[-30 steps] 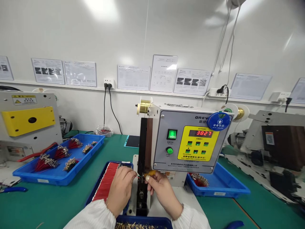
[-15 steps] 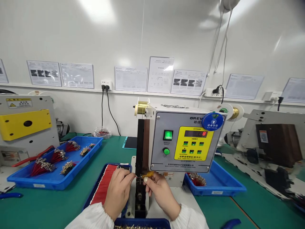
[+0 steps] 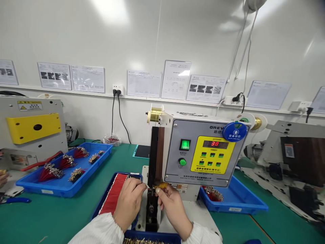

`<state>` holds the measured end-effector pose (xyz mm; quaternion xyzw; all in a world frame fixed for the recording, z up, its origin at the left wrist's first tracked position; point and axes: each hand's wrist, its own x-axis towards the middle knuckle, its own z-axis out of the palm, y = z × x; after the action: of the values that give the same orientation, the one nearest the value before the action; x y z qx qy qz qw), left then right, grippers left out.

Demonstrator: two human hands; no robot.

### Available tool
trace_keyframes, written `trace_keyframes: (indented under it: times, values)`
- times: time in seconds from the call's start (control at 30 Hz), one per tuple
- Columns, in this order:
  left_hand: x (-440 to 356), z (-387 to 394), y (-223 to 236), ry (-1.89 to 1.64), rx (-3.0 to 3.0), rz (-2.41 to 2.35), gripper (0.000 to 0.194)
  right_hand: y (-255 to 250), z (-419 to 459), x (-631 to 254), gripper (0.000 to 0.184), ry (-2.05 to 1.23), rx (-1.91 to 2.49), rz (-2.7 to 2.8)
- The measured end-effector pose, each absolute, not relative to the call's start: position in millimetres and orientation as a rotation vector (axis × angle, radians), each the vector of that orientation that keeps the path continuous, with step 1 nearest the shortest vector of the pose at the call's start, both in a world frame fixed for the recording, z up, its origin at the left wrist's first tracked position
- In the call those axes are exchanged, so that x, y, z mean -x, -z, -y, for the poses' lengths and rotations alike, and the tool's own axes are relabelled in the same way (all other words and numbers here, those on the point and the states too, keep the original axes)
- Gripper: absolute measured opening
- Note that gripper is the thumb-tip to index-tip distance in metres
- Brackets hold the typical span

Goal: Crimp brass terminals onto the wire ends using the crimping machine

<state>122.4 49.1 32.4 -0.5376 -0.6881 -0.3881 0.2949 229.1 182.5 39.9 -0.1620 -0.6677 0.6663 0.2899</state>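
Observation:
My left hand and my right hand meet at the front of a grey crimping machine, at the foot of its black press column. Left fingers pinch a thin red wire that points into the press. Right fingers are closed on a small yellow part at the same spot. A blue tray of red wires lies just left of my left hand. The machine's yellow panel shows red digits and a lit green switch.
A blue tray with red wire bundles sits at the left, beside a machine with a yellow cover. Another blue tray lies right of the press, and a further machine stands far right. Another person's hand shows at the left edge.
Both hands stay pinched at the press. The camera view shifted slightly. The red counter display flickers between readings.

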Motion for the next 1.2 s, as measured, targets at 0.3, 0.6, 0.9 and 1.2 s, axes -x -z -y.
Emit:
trace_keyframes:
  times: [0.3, 0.6, 0.9, 1.2]
  values:
    - [-123.9, -48.9, -33.1, 1.030, 1.422, 1.860, 0.025, -44.4, -182.0, -230.6, 0.062, -1.769, 0.427, 1.795]
    - [-126.1, -48.3, -35.7, 1.002, 1.401, 1.821, 0.026, -42.1, -182.6, -229.5, 0.060, -1.787, 0.421, 1.788]
    - [-126.9, -49.4, -39.3, 1.029, 1.429, 1.792, 0.016, -28.4, -177.5, -229.1, 0.052, -1.622, 0.452, 1.816]
    - [-127.3, -49.5, -38.5, 1.018, 1.422, 1.810, 0.019, -24.3, -175.4, -228.1, 0.045, -1.542, 0.448, 1.813]
